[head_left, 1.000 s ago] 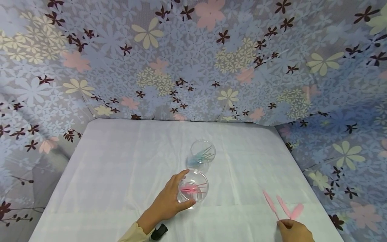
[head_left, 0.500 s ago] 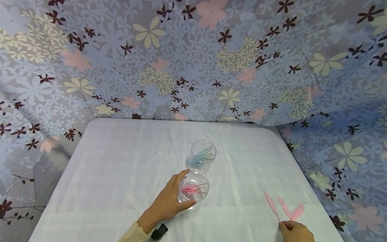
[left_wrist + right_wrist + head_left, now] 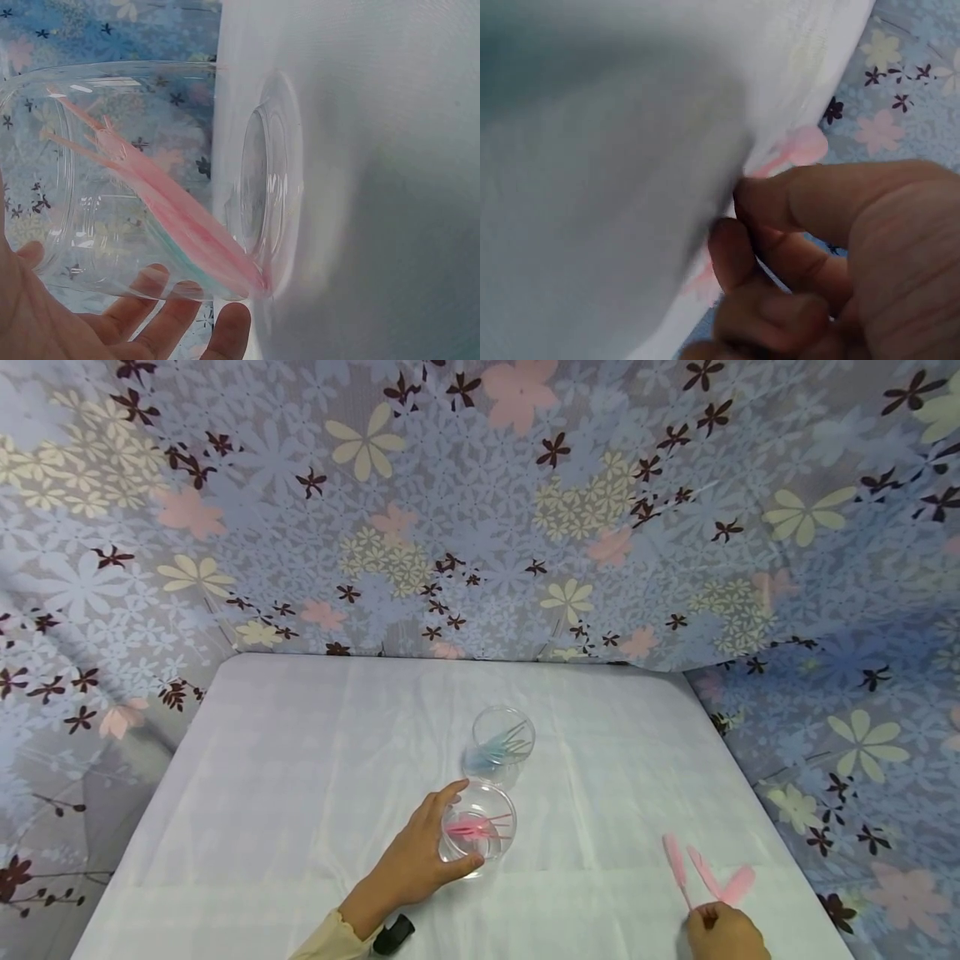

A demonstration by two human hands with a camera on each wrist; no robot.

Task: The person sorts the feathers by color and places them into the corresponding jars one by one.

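Note:
My left hand [image 3: 420, 853] holds a clear round cup [image 3: 501, 852], thumb on the near side and fingers on the far side. Pink feathers [image 3: 176, 199] lean inside it, quills toward the mouth. Behind this cup stands a second clear cup [image 3: 501, 712] with bluish feathers [image 3: 493, 750] inside. At the table's right, my right hand [image 3: 726, 933] pinches the quill of a pink feather [image 3: 675, 860] between thumb and finger. Two more pink feathers [image 3: 738, 883] spread in a V just beyond that hand. The right wrist view shows pink parts [image 3: 806, 146] half hidden behind the fingers.
A white cloth covers the table [image 3: 300, 760]. Its right edge slopes down close to the right hand. A flowered curtain [image 3: 450, 510] hangs behind and at the sides. Something black [image 3: 394, 935] sits at the left wrist by the cuff.
My right hand has shifted slightly left, and the feather it pinches has turned more upright. The left hand and both cups stay in place.

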